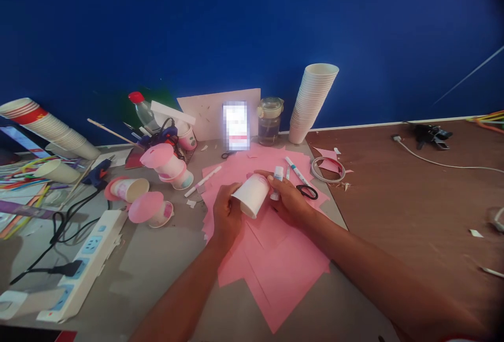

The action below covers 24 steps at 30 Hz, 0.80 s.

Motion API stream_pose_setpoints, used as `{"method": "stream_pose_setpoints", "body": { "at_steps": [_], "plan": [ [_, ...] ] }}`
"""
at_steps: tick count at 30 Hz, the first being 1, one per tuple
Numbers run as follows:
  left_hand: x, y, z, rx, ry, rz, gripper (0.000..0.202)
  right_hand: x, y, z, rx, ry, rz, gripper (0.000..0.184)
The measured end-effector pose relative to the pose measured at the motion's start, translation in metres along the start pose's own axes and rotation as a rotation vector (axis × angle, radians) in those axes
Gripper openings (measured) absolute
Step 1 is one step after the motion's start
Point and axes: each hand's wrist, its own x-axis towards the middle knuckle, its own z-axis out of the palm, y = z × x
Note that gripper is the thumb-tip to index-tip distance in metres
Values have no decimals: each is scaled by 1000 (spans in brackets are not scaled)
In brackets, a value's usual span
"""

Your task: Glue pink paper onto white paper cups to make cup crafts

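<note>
My left hand [228, 209] is closed round the side of a white paper cup [252, 195], which lies tilted with its mouth towards me. Pink shows on the cup's far end, near the fingertips of my right hand [289, 197]. That hand is closed round a small white tube with blue print, which looks like a glue stick [277, 176]. Below both hands lie overlapping sheets of pink paper [275, 273]. Scissors with black handles [307, 191] and a white marker [296, 169] rest just beyond my right hand.
Pink-topped paper cups [151, 209] stand on the left, near a power strip [88, 258] and black cables. At the back are a lit phone [236, 126], a glass jar [270, 121] and a tall cup stack [313, 103]. A tape roll [328, 169] lies right.
</note>
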Motion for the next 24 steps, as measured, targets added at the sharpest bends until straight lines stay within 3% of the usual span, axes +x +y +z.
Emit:
{"method": "stream_pose_setpoints", "body": {
  "at_steps": [3,13,24],
  "plan": [
    [0,2,0,9,2,34,26,0,0,0,27,-24,4,39],
    [0,3,2,-37,-20,-76,27,4,6,-7,25,-60,-13,39],
    [2,6,5,-179,12,-319,19,3,4,-4,48,-120,-76,41]
  ]
}}
